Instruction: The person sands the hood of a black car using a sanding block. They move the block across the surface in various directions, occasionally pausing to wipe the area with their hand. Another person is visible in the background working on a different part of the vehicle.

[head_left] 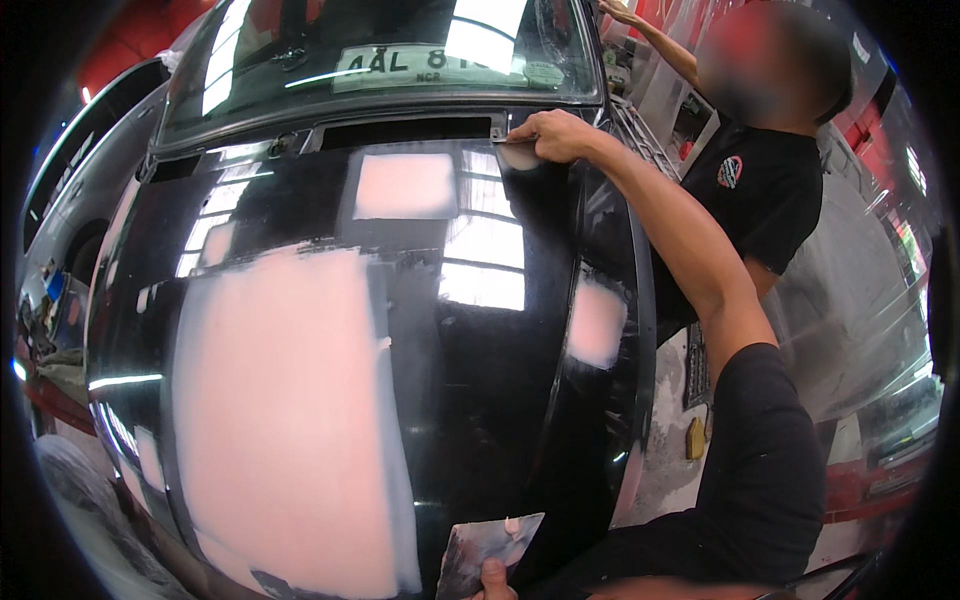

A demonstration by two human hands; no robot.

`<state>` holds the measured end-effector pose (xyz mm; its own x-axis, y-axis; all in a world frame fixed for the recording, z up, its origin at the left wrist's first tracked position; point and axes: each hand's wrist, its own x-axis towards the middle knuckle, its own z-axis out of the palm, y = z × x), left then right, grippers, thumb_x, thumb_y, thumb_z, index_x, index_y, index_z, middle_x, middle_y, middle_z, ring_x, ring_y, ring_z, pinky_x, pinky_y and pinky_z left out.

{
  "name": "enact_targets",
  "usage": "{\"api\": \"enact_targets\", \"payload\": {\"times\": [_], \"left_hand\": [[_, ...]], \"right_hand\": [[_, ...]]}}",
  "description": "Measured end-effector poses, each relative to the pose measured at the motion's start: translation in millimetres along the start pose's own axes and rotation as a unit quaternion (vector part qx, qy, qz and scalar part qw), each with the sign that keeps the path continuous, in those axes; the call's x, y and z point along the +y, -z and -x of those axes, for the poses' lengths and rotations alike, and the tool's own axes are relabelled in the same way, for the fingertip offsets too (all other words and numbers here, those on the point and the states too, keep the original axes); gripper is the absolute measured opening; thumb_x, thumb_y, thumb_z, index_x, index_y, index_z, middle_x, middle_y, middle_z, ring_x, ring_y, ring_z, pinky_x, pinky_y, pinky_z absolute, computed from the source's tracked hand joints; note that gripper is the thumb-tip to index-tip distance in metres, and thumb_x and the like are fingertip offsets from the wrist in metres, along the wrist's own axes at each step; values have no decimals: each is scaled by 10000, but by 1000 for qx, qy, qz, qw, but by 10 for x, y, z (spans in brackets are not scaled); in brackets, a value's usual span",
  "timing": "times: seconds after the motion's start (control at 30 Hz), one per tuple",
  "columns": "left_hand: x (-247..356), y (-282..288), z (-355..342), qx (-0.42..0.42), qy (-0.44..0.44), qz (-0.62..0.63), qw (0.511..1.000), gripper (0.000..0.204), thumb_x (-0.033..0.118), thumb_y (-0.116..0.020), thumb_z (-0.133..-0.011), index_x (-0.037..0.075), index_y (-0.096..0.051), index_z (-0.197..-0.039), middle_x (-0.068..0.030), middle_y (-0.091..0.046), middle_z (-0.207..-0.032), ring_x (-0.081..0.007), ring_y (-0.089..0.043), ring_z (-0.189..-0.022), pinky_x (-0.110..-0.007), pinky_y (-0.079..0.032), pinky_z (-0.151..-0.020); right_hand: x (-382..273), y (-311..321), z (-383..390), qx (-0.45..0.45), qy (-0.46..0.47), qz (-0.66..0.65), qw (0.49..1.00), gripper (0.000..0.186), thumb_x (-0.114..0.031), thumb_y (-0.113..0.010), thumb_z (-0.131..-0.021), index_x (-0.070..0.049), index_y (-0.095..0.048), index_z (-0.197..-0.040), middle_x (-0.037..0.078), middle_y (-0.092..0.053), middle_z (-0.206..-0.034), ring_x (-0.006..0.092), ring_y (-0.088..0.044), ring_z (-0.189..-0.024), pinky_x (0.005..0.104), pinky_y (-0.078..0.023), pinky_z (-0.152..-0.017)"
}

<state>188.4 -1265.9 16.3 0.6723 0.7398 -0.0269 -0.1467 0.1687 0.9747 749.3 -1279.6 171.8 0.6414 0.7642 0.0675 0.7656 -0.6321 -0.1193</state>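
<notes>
A black car hood (pixel 480 400) fills the middle of the view, with pale pink filler patches on it. The largest patch (pixel 290 420) covers much of its left half. My right arm reaches far across to the hood's rear edge. There my right hand (pixel 558 136) is closed with its fingertips pressed near the corner of a vent opening (pixel 410 131); whatever they hold is hidden. Just under these fingers lies a small pinkish smear (pixel 520 156). At the bottom edge, my left hand (pixel 492 582) grips a flat mixing plate (pixel 485 548) smeared with grey and pink putty, its thumb on top.
Beyond the hood is the windshield (pixel 380 60), with a plate lying behind the glass. A co-worker in a black shirt (pixel 760 180) stands at the right, one arm raised to the car. A grey car (pixel 80 200) stands at left. Plastic sheeting (pixel 850 320) hangs at right.
</notes>
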Motion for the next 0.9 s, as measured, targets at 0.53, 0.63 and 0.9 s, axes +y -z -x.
{"api": "enact_targets", "payload": {"times": [0.53, 0.63, 0.9], "left_hand": [[6, 16, 0, -30, -10, 3, 999, 519, 104, -606, -912, -75, -448, -1373, -182, -595, -1283, -274, -602, -1127, -383, -483, -973], [-4, 10, -8, -25, -6, 1, 1000, 516, 105, -605, -914, -75, -448, -1372, -182, -597, -1282, -273, -603, -1128, -381, -483, -973], [-7, 20, 2, -17, 0, -2, 1000, 509, 106, -601, -919, -75, -450, -1370, -183, -600, -1280, -271, -605, -1129, -378, -484, -973]], "right_hand": [[1, 297, 300, 32, -1, -24, 999, 713, 47, -478, -637, -187, -672, -1282, 187, -692, -1164, 336, -659, -1016, 377, -493, -927], [17, 149, 160, 8, -26, 0, 1000, 717, 61, -461, -632, -177, -675, -1274, 184, -683, -1195, 349, -645, -1085, 388, -479, -974], [7, -26, 9, 7, -6, -5, 1000, 682, 60, -466, -635, -130, -682, -1254, 181, -664, -1234, 353, -591, -1192, 393, -440, -1047]]}}
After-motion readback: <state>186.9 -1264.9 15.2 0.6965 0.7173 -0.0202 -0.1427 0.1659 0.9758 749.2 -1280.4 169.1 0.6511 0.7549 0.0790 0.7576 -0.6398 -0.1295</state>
